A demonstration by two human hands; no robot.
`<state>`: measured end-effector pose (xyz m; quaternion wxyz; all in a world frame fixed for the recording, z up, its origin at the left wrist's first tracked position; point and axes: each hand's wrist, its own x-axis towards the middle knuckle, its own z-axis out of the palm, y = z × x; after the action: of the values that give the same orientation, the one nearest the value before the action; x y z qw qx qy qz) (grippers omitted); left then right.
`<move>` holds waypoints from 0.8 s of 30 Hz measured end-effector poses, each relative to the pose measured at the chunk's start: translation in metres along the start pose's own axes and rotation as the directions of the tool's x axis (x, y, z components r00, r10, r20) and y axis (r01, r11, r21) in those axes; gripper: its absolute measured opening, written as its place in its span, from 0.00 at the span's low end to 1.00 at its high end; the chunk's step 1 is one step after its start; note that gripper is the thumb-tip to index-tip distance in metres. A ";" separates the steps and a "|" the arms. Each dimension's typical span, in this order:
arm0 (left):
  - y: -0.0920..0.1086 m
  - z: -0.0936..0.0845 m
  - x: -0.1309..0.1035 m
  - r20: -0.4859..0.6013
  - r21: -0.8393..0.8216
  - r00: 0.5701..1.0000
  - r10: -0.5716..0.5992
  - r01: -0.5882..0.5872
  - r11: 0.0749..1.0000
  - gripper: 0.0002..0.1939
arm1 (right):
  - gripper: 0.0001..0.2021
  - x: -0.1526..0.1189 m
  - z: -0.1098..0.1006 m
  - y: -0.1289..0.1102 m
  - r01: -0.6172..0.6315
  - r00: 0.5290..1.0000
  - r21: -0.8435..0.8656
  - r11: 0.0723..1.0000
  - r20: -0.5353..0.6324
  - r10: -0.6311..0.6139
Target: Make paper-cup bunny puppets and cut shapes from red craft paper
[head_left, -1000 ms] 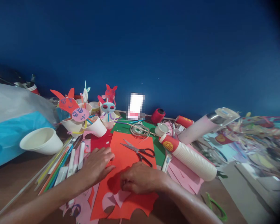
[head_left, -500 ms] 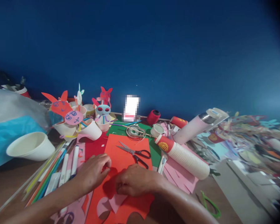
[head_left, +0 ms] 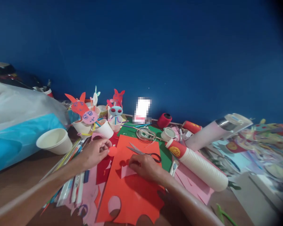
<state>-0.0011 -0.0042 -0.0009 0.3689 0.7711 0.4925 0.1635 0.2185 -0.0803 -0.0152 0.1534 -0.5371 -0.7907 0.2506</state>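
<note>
My left hand pinches the edge of a small round orange-red paper disc above the left side of the orange sheet. Closed fingers of my right hand grip a pink paper piece over the middle of that orange sheet. Round holes are cut in the sheet's near part. Just beyond my right hand lie black-handled scissors, blades parted, one handle loop partly hidden by the hand.
Paper cups with paper animal heads stand at back left, near a tipped white cup and several markers. To the right lie a stack of paper cups, a utility knife, a bottle and green-handled scissors.
My left hand has moved left, and the orange-red disc now shows in its fingers. My right hand has moved forward with the pink piece. The camera view has turned left.
</note>
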 end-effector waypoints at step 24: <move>-0.005 -0.017 -0.001 -0.069 0.464 0.995 0.066 -0.026 0.885 0.11 | 0.05 0.007 0.035 0.014 0.007 0.970 -0.453 0.891 -0.213 -0.116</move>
<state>-0.0148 0.0027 0.0070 0.1496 0.8408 0.5137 0.0821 0.2088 -0.0782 -0.0523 0.1253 -0.5581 -0.8202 -0.0089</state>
